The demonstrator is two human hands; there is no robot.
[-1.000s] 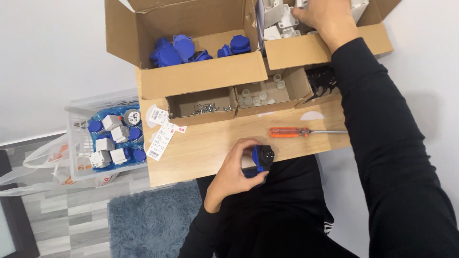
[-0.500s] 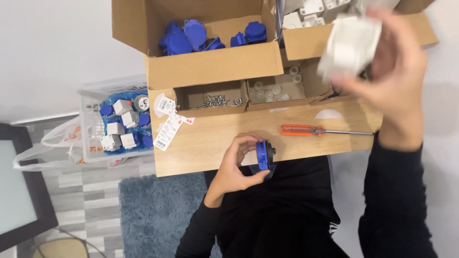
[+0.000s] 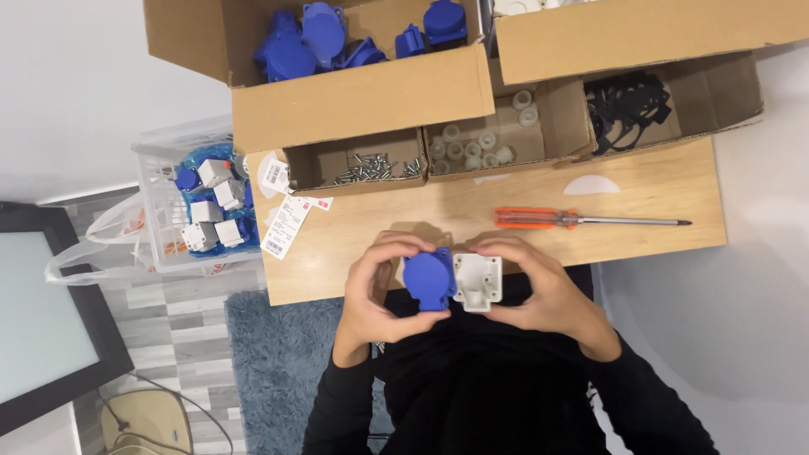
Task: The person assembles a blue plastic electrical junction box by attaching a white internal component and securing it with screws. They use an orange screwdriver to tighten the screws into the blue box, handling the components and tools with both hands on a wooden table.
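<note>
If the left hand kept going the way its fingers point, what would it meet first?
The left hand holds the blue cap with its fingers pointing toward the right hand. First in that line is probably the white housing, already right beside the cap; whether they touch is unclear.

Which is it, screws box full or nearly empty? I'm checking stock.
Nearly empty: the small cardboard box shows only a thin scatter of screws on its bare floor.

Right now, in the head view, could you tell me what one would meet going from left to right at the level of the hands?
Dark screen → left hand → blue socket part → white housing → right hand.
</note>
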